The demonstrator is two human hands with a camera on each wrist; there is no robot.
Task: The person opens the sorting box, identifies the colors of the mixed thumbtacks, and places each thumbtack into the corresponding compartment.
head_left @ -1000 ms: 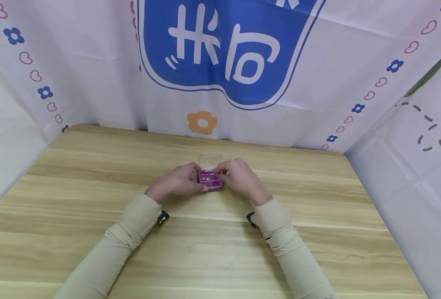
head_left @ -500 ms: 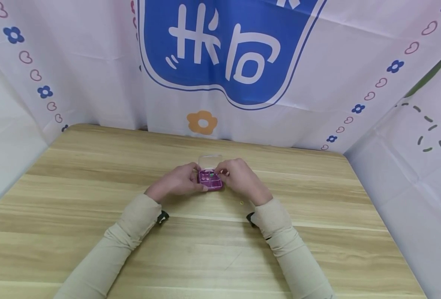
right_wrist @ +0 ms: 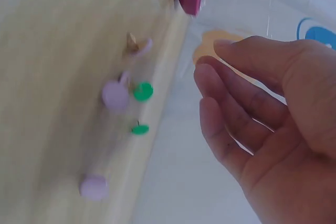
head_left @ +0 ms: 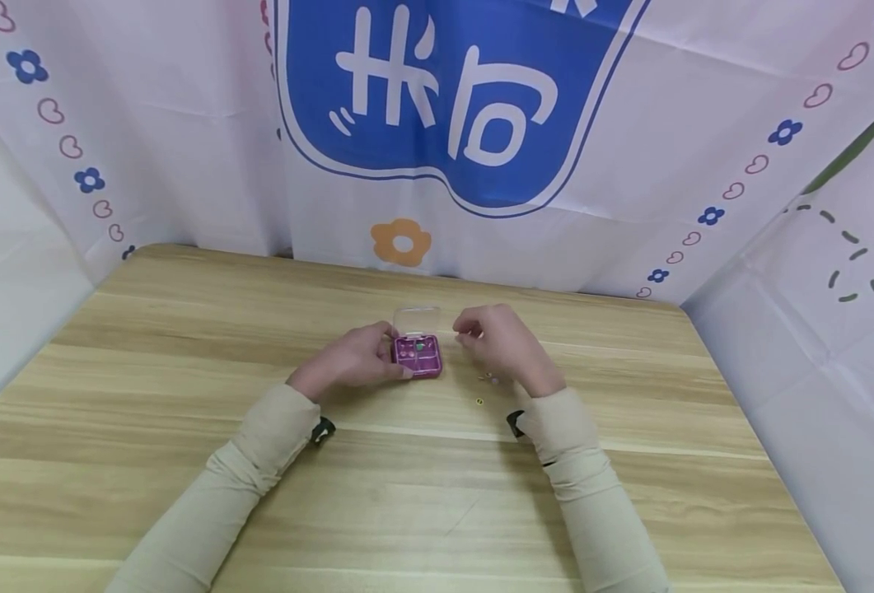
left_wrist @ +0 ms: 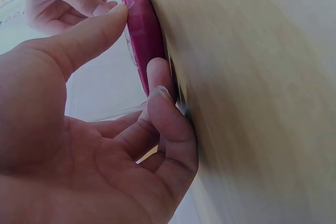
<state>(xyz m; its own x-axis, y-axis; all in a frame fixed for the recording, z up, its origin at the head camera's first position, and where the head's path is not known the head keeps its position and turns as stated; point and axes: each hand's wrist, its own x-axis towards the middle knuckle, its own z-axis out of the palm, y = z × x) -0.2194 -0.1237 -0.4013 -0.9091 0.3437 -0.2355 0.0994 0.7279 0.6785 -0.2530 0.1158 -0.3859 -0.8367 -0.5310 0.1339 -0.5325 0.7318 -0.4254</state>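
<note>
A small magenta compartment box (head_left: 418, 362) stands on the table with its clear lid (head_left: 418, 319) raised. My left hand (head_left: 362, 356) holds it by the left side, the thumb at its near edge and curled fingers around the far side. Pinkish pieces lie in the back left compartment and a green piece (head_left: 419, 347) in the back right one. My right hand (right_wrist: 268, 98) hovers to the right of the box, fingers loosely bent and nothing between them. Below it lie several thumbtacks, including a green thumbtack (right_wrist: 143, 92) and a lilac thumbtack (right_wrist: 94, 187).
A small yellow piece (head_left: 479, 402) lies on the wooden table (head_left: 422, 511), nearer than the thumbtacks. A printed white cloth (head_left: 318, 214) hangs behind the table's back edge.
My right hand has left the box and moved right, above the loose thumbtacks. A green piece has appeared in the back right compartment. My left hand stays on the box.
</note>
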